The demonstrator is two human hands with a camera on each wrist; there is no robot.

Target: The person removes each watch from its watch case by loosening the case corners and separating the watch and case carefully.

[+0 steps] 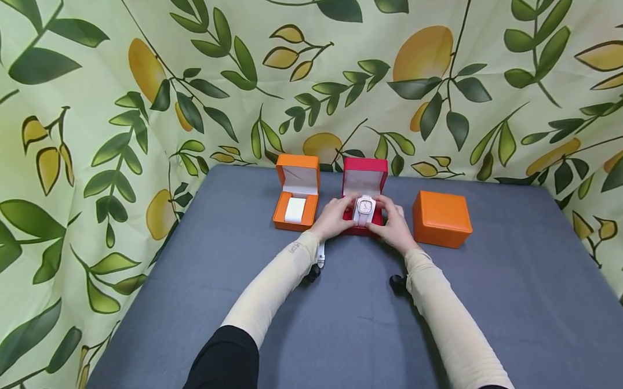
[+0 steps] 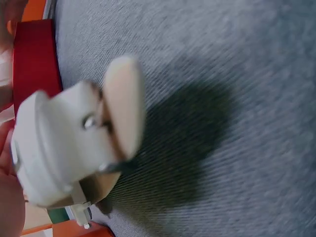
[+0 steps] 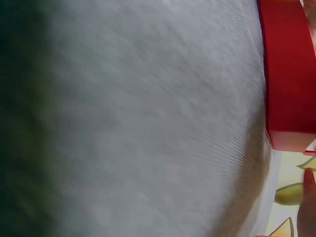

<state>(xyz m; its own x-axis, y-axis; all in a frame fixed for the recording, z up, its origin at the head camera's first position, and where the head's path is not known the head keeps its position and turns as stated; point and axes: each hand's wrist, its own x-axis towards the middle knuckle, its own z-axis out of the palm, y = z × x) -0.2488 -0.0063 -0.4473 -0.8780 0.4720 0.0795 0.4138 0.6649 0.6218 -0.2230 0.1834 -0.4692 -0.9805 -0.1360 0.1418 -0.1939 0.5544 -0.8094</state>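
Observation:
A pink wristwatch (image 1: 365,206) with a pale square-shaped case sits wrapped round a white cushion at the open red watch box (image 1: 366,167). My left hand (image 1: 335,217) pinches the cushion from the left. From the other side my right hand (image 1: 395,224) grips it, thumb near the lower end. Both hands partly cover the box's lower half. Under my left wrist shows a white strap (image 1: 321,255); the left wrist view has a white banded thing with a metal buckle (image 2: 69,138) close up and blurred. The right wrist view catches the red box's side (image 3: 291,74).
Left of the red box stands an open orange watch box (image 1: 278,215) holding a white cushion (image 1: 295,210). A closed orange box (image 1: 442,219) stands to the right. Grey cloth (image 1: 347,335) covers the table, and a leaf-patterned curtain (image 1: 317,73) hangs behind it.

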